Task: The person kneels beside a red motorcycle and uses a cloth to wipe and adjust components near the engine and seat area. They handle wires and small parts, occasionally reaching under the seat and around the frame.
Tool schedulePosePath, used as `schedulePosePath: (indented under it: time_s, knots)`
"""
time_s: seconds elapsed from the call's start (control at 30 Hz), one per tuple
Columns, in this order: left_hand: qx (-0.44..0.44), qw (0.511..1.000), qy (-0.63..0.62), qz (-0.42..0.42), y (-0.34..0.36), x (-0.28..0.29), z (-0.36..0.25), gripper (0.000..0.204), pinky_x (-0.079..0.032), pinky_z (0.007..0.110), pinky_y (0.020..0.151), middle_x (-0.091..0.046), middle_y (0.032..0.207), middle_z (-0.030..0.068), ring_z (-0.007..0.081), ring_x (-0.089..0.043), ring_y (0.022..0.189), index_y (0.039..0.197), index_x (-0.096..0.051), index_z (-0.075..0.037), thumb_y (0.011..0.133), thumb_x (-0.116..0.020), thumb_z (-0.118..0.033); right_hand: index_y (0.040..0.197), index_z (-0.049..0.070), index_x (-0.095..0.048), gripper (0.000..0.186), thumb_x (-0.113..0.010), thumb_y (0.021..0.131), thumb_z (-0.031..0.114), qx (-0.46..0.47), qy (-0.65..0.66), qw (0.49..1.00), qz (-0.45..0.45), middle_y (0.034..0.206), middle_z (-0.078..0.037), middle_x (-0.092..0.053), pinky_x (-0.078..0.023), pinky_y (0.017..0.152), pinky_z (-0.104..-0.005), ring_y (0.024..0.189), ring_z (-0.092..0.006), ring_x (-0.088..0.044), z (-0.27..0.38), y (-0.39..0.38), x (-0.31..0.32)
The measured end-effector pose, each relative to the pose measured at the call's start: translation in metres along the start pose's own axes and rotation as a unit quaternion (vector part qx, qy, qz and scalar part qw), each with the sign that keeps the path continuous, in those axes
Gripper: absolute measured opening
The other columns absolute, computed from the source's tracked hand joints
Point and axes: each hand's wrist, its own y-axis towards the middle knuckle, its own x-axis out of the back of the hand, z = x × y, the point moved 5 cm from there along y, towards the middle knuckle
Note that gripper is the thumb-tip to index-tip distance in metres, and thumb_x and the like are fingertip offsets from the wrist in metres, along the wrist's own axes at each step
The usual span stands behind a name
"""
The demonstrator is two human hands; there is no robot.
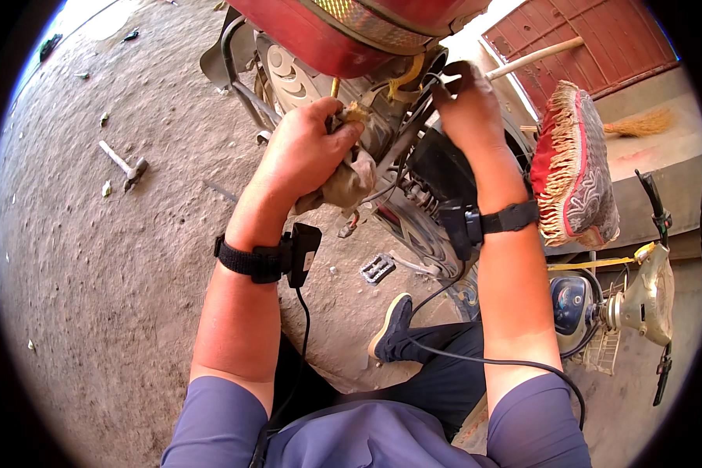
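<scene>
My left hand (308, 144) is closed around a dirty, greyish-beige rag (351, 181), bunched beside the frame of a two-wheeled vehicle. A thin yellow piece (335, 86) sticks up just above that fist. My right hand (472, 109) is raised to the vehicle's right side, next to dark cables. Its fingers are curled and dark, and what they grip, if anything, is hard to make out. Over both hands juts the vehicle's red body (320, 35) with a reflective strip. A yellow strap or wire (404, 82) hangs beneath it, between my hands.
A hammer (126, 165) lies on the dirt floor at left. A pedal (377, 269) is near my shoe (391, 324). At right are a fringed cushion (581, 168), a broom (639, 123) and another vehicle's headlight housing (649, 296). A black cable (491, 360) crosses my lap.
</scene>
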Motion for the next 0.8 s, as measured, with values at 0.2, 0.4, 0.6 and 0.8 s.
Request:
schedulePosePath:
  time_s: [0.2, 0.4, 0.6, 0.8]
  knots:
    - [0.018, 0.999, -0.05, -0.004, 0.002, 0.003, 0.01, 0.025, -0.052, 0.03, 0.07, -0.069, 0.084, 0.003, 0.0074, -0.058, 0.077, 0.103, -0.069, 0.003, 0.096, -0.073, -0.02, 0.108, 0.01, -0.069, 0.022, -0.067, 0.092, 0.026, 0.022, -0.038, 0.999, 0.016, 0.105, -0.017, -0.074, -0.054, 0.088, -0.0492, 0.1, -0.0394, -0.07, 0.0, 0.012, 0.001]
    - [0.011, 0.998, -0.059, -0.006, 0.004, 0.004, 0.01, 0.024, -0.052, 0.03, 0.07, -0.068, 0.084, 0.0028, 0.0071, -0.057, 0.076, 0.103, -0.069, 0.003, 0.095, -0.074, -0.02, 0.103, 0.008, -0.074, 0.019, -0.068, 0.09, 0.022, 0.058, -0.042, 0.997, -0.038, 0.101, -0.015, -0.075, -0.055, 0.084, -0.0461, 0.094, -0.038, -0.071, -0.003, 0.012, -0.018]
    - [0.022, 0.997, -0.078, -0.009, 0.004, 0.006, 0.011, 0.024, -0.052, 0.03, 0.07, -0.068, 0.084, 0.0025, 0.0069, -0.057, 0.076, 0.103, -0.069, 0.002, 0.096, -0.074, -0.02, 0.097, 0.007, -0.072, 0.021, -0.062, 0.094, 0.025, 0.111, -0.044, 0.993, -0.02, 0.1, -0.017, -0.073, -0.054, 0.087, -0.05, 0.094, -0.0406, -0.069, 0.001, 0.009, -0.015]
    - [0.024, 0.995, -0.096, -0.01, 0.004, 0.007, 0.009, 0.025, -0.052, 0.029, 0.07, -0.068, 0.084, 0.0028, 0.0066, -0.057, 0.077, 0.105, -0.069, 0.003, 0.095, -0.074, -0.02, 0.1, 0.007, -0.075, 0.032, -0.055, 0.095, 0.032, -0.017, 0.055, 0.998, 0.041, 0.094, -0.018, -0.073, -0.054, 0.085, -0.0476, 0.087, -0.0386, -0.069, 0.008, -0.006, -0.023]
